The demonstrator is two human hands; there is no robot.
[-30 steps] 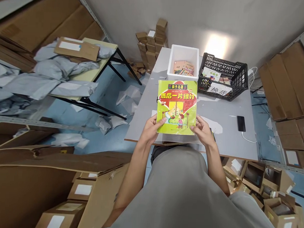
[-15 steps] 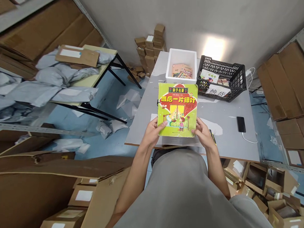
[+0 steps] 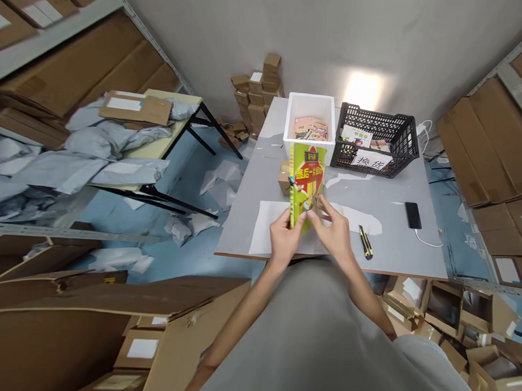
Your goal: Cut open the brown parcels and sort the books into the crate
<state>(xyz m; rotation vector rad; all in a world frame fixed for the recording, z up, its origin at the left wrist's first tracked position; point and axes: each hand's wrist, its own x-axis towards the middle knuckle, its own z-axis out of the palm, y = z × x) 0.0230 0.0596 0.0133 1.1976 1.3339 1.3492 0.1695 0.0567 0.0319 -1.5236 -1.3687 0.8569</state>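
At the bottom centre of the frame, a person in a plain grey garment [image 3: 324, 334] stands close against a grey, flat-topped surface [image 3: 389, 200]. The left grip [image 3: 284, 237] pinches the lower spine side of a closed, thin green picture book with a red-and-yellow cover [image 3: 309, 175]. The right grip [image 3: 335, 235] lies at the book's lower right, its thumb against the cover; the fingers blur near the edge, so whether they pinch the pages cannot be told. The book is at the centre of the frame, raised above the surface and turned so that both spine and cover show.

The picking-up is done, and the book appears to be partway through handling: it is not yet set down on the surface or in either container. To its right, a yellow-and-black utility knife [image 3: 365, 242] lies with no hand on it; farther right rests a black phone [image 3: 413, 215] on a white cable [image 3: 428, 238]. Just behind the book sits a small brown cardboard box [image 3: 284, 178].

Beyond, at upper centre, a white foam box [image 3: 311, 105] and a black plastic mesh crate [image 3: 343, 158] each already contain other books.
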